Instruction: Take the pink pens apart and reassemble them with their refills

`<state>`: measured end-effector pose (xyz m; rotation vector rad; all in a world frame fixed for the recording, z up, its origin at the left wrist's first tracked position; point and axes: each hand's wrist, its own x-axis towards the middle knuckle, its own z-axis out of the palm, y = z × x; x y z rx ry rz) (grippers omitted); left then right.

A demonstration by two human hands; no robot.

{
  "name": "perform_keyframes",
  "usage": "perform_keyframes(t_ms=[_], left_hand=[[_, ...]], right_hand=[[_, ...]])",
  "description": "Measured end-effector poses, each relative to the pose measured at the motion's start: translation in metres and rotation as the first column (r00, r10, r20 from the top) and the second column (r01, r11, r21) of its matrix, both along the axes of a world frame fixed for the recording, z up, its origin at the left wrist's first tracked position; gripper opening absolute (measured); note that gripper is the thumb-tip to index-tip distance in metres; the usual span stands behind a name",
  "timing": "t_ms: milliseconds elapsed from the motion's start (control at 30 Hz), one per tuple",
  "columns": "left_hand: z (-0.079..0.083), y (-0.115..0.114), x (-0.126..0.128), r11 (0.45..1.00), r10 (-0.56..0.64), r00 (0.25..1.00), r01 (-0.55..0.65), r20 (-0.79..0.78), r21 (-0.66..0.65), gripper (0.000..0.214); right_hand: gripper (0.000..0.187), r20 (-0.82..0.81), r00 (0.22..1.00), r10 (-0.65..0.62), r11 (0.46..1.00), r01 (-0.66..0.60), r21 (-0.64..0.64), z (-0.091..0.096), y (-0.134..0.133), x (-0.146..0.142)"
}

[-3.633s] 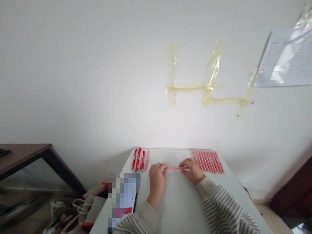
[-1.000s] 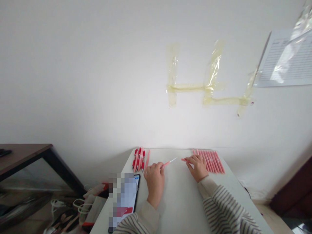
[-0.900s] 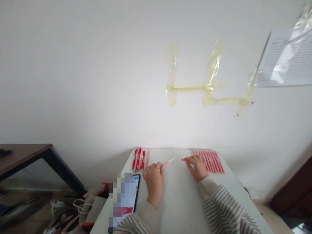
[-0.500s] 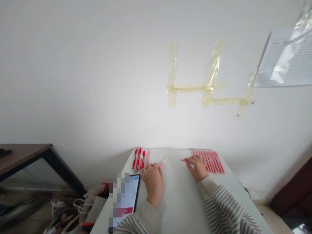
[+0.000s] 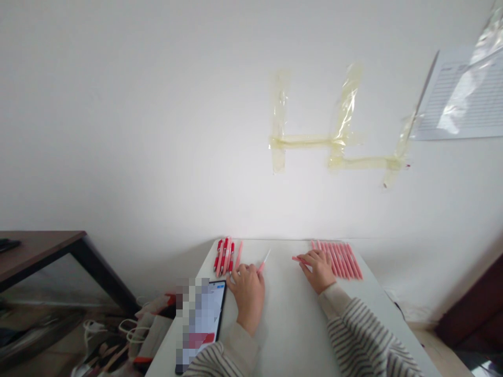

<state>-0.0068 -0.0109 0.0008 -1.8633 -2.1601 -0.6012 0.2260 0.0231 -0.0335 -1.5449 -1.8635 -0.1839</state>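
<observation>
Just right of the phone (image 5: 217, 301), on the white table (image 5: 291, 335): left hand (image 5: 249, 293), with thumb and index finger pinched on the lower end of a pink pen barrel (image 5: 262, 266); thin white stem (image 5: 268, 255) projecting clear of the fingertips, pointing away from the phone. Other fingers of left hand bent toward the near end of a single pink pen (image 5: 239, 254), beyond and right of the phone; contact not determinable. Well right of the phone: right hand (image 5: 319, 269), closed on a short pink pen part (image 5: 297, 258), free end protruding leftward past thumb and fingertips. Farthest right of the phone: row of pink pens (image 5: 348, 262), side by side, partly covered by right hand. Directly beyond the phone: bunch of red and pink pens (image 5: 223, 257), closely packed.
</observation>
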Motion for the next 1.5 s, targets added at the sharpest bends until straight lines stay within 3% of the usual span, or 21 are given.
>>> perform_keyframes(t_ms=[167, 500, 833, 1167, 1333, 1500], left_hand=[[-0.001, 0.000, 0.000, 1.000, -0.008, 1.000, 0.008, 0.006, 0.008, 0.024], [0.000, 0.001, 0.001, 0.999, -0.046, 0.997, 0.045, 0.061, 0.018, 0.022], [-0.002, -0.006, 0.019, 0.942, -0.330, 0.898, 0.332, 0.290, 0.043, 0.018], [-0.007, -0.003, 0.025, 0.941, -0.324, 0.884, 0.338, 0.336, 0.019, 0.011], [-0.007, -0.001, 0.025, 0.944, -0.315, 0.888, 0.330, 0.335, 0.013, 0.010], [-0.008, -0.001, 0.025, 0.944, -0.314, 0.885, 0.330, 0.344, 0.010, 0.009]], right_hand=[[0.023, 0.017, 1.000, 0.010, 0.999, -0.009, -0.041, 0.000, 0.002, 0.002], [0.024, 0.021, 1.000, 0.001, 1.000, -0.002, 0.002, 0.001, 0.000, -0.001], [0.018, 0.041, 0.985, 0.165, 0.984, -0.162, -0.081, 0.000, 0.002, 0.001], [0.024, 0.064, 0.957, 0.284, 0.951, -0.273, -0.144, 0.000, 0.000, -0.005], [0.025, 0.046, 0.968, 0.249, 0.962, -0.241, -0.132, 0.004, -0.004, -0.008], [0.025, 0.070, 0.954, 0.293, 0.951, -0.282, -0.129, 0.002, 0.000, -0.005]])
